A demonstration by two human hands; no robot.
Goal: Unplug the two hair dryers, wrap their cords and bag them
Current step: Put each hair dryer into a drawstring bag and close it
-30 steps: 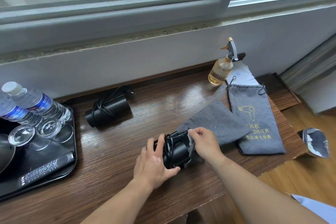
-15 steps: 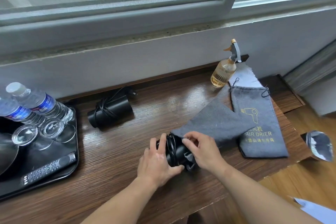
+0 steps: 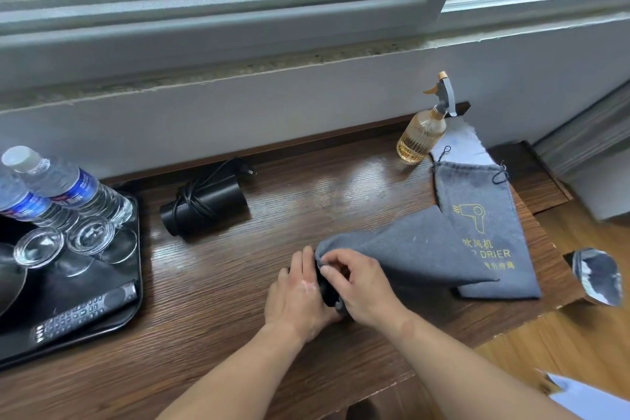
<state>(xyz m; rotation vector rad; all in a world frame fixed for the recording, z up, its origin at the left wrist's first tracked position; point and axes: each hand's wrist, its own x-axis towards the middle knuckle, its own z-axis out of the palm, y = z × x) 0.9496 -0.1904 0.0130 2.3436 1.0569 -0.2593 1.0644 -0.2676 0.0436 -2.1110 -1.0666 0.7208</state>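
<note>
A black tray (image 3: pixel 78 286) sits at the table's (image 3: pixel 221 283) left edge. It holds two water bottles (image 3: pixel 73 186), upturned glasses (image 3: pixel 39 245) and a remote (image 3: pixel 85 314). An amber spray bottle (image 3: pixel 421 136) stands near the far right corner.

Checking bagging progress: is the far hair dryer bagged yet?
Not bagged: the far hair dryer lies bare on the desk, cord wrapped round it.

Wooden table (image 3: pixel 306 201): running dark and glossy below the window wall.
Black tray (image 3: pixel 112 274): sitting at the left edge.
Wrapped hair dryer (image 3: pixel 208 208): lying on its side near the back edge, left of the middle, cord wound round the barrel.
Spray bottle (image 3: pixel 421 136): standing upright toward the back right corner.
Pale cloth (image 3: pixel 463 143): lying flat just beside the bottle.
Printed grey bag (image 3: pixel 484 225): lying flat along the right edge.
Plain grey bag (image 3: pixel 402 249): lying across the front right, overlapping the printed one.
Second hair dryer (image 3: pixel 327 286): sitting near the front edge at the plain bag's mouth, mostly hidden.
</note>
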